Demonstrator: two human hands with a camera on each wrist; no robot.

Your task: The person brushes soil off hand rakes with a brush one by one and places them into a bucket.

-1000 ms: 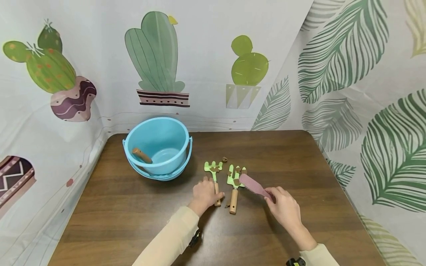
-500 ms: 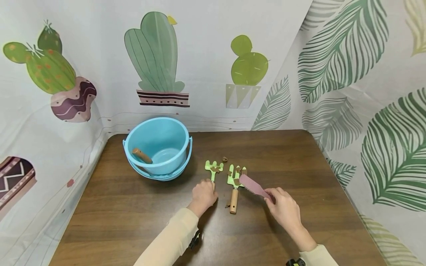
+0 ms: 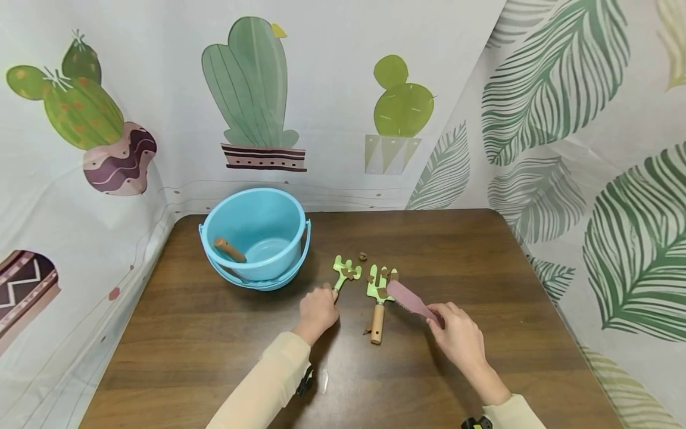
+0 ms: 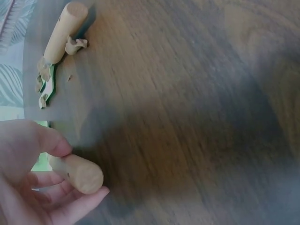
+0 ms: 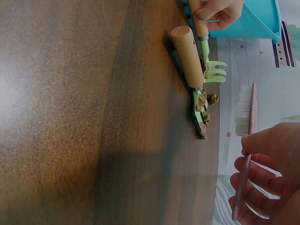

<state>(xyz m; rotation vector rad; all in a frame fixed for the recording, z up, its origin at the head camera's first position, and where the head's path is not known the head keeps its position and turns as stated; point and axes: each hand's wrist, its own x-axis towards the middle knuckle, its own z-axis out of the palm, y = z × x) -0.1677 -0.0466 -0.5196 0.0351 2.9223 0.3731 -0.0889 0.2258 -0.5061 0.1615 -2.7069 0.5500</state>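
My left hand [image 3: 317, 311] grips the wooden handle of a small green rake [image 3: 345, 272], as the left wrist view shows with thumb and fingers around the handle [image 4: 82, 172]. Brown clumps stick to the rake's tines. My right hand [image 3: 458, 336] holds a pink brush [image 3: 409, 298] by its handle; white bristles [image 5: 243, 110] show in the right wrist view. The brush head hovers near a green hand fork [image 3: 378, 310], which lies on the table between my hands with brown clumps on its prongs.
A blue bucket [image 3: 292, 262] stands at the back left, with a wooden handle [image 3: 229, 249] inside it. One brown clump [image 3: 362, 256] lies behind the tools and a small brown scrap [image 3: 367, 330] beside the fork's handle. A patterned cloth hangs behind the table [image 3: 455, 238].
My left hand has closed around the rake's handle and shifted left, so the rake now tilts with its head to the right. The brush and right hand have stayed put.
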